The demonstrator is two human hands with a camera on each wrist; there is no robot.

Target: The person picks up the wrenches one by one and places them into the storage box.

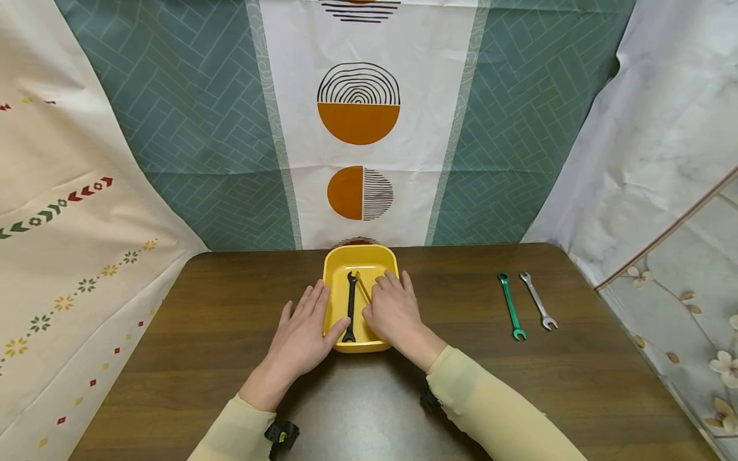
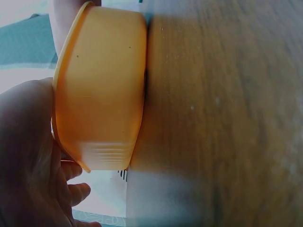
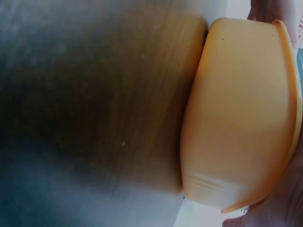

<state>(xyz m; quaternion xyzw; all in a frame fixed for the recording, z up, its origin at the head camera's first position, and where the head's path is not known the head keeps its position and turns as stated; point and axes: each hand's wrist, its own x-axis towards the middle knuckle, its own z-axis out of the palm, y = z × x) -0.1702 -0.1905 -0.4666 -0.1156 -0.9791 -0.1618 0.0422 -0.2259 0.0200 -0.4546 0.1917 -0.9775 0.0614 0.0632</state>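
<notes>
Head view: a yellow tray (image 1: 360,347) stands at the centre of the frame on the brown surface (image 1: 230,320). Inside, a black wrench (image 1: 351,304) runs almost straight up the frame, and a gold wrench (image 1: 363,288) slants from upper left to lower right, its upper end showing. The left hand (image 1: 302,330) lies over the tray's left rim, fingers straight. The right hand (image 1: 398,314) covers the gold wrench's lower end; whether it grips it I cannot tell.

Two wrenches appear to be in, two out: right of centre, a green wrench (image 1: 511,307) and a silver wrench (image 1: 539,301) lie side by side, open ends down, long axes leaning to the lower right.

Left wrist view: the left hand is against the rim; the tray's wall hides the wrenches.

Right wrist view: the right hand shows partly at lower right, beside the rim.
</notes>
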